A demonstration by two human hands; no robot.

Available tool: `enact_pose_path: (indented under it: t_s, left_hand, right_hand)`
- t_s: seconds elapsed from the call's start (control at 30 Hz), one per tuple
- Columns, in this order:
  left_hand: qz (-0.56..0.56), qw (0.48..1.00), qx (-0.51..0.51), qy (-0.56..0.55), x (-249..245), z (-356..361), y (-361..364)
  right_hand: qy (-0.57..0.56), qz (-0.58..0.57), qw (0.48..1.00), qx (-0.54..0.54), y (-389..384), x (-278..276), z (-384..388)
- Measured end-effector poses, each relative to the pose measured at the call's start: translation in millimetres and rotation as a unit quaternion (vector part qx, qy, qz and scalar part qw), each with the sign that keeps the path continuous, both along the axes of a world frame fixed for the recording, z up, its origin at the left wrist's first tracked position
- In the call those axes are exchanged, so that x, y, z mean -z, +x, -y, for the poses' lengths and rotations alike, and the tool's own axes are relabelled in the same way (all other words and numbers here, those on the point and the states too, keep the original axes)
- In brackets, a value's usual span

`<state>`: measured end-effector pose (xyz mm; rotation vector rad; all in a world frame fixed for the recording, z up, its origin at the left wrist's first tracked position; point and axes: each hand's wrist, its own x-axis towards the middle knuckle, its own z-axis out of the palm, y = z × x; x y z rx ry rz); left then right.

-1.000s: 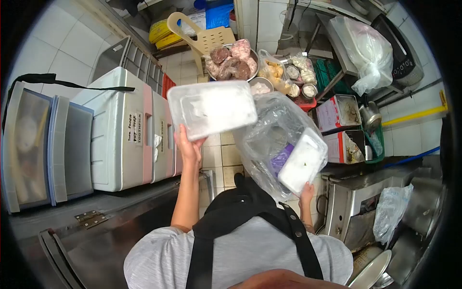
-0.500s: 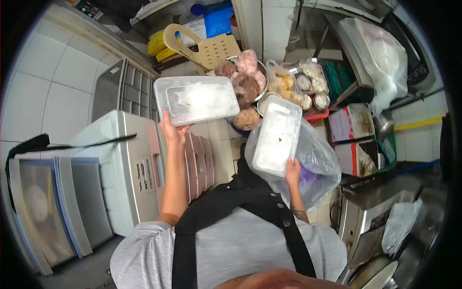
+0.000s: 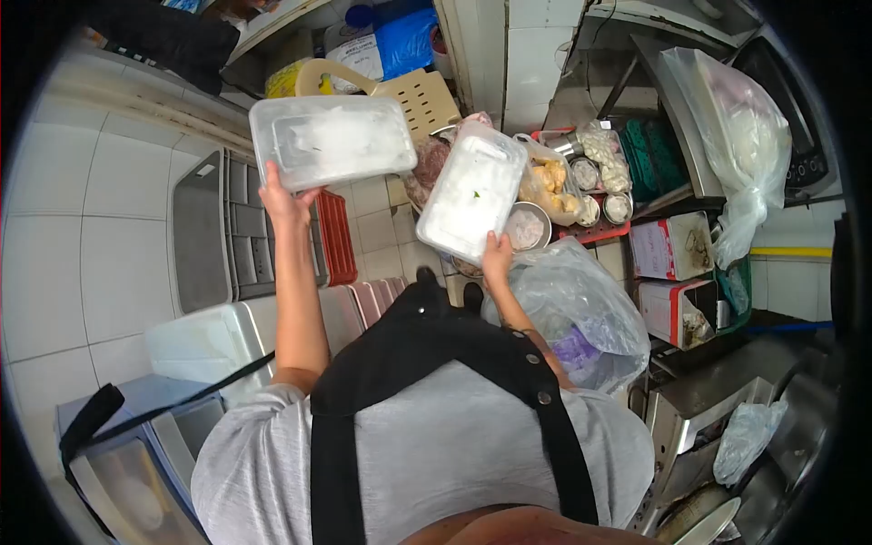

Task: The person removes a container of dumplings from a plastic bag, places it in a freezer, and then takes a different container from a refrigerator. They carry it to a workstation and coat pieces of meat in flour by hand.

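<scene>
My left hand (image 3: 289,202) grips the near edge of a rectangular clear plastic container (image 3: 336,141), thumb and fingers round its rim. White frost-like patches cover its top, and it hangs in the air before a beige chair. A second, similar container (image 3: 477,191) is tilted in my right hand (image 3: 497,259), held at its near right corner. A small green speck shows on its whitish surface. Behind it, bagged reddish meat (image 3: 431,165) is partly hidden. Just right of it stands a metal bowl (image 3: 529,227) with pale contents.
Right of the containers, a bag of yellowish pieces (image 3: 549,182) stands by a red tray (image 3: 604,229) with small tubs. A large clear plastic bag (image 3: 581,282) lies near my right forearm. To the left are a grey crate (image 3: 202,245), a red crate (image 3: 336,241) and plastic drawers (image 3: 213,341).
Both hands have moved left in view with their containers, and the right container now covers part of the bagged meat. More of the grey crate and a red crate have come into sight.
</scene>
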<state>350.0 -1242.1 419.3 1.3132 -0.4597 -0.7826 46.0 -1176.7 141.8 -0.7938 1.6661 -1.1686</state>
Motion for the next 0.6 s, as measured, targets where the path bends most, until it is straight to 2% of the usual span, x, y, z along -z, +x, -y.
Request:
enact_pose_path:
  t_s: [0.03,0.1,0.13,0.23,0.3,0.33,0.4,0.43,0.47,0.5,0.57,0.6]
  left_hand:
    - [0.004,1.0,0.0,-0.007,-1,13,13]
    - [0.023,0.999,0.013,-0.019,-4,41,38]
    - [0.032,0.999,0.012,-0.019,-7,57,50]
    - [0.039,0.999,0.018,-0.008,-15,105,79]
    - [0.064,0.998,0.009,0.023,-8,147,112]
    - [0.087,0.994,0.064,0.026,-11,159,122]
    - [0.116,0.987,0.097,0.058,0,193,147]
    - [0.129,0.983,0.114,0.066,3,219,158]
    - [0.133,0.98,0.131,0.065,2,239,161]
    - [0.139,0.977,0.148,0.068,4,249,162]
    - [0.145,0.969,0.181,0.08,12,272,165]
    - [0.149,0.964,0.197,0.093,20,284,169]
  right_hand:
    - [0.009,-0.044,0.999,-0.015,11,-1,8]
    - [0.032,-0.133,0.99,-0.042,29,-36,25]
    - [-0.024,-0.082,0.996,-0.013,42,9,40]
    - [-0.002,-0.198,0.978,-0.063,62,35,80]
    - [0.063,-0.277,0.941,-0.184,69,69,113]
    - [0.098,-0.313,0.912,-0.245,67,85,118]
    - [0.122,-0.281,0.916,-0.259,65,98,115]
    - [0.128,-0.268,0.918,-0.263,62,100,124]
    - [0.202,-0.255,0.918,-0.228,63,111,125]
    - [0.191,-0.245,0.936,-0.165,68,77,117]
    - [0.114,-0.277,0.948,-0.108,79,52,113]
    - [0.113,-0.273,0.951,-0.093,84,45,111]
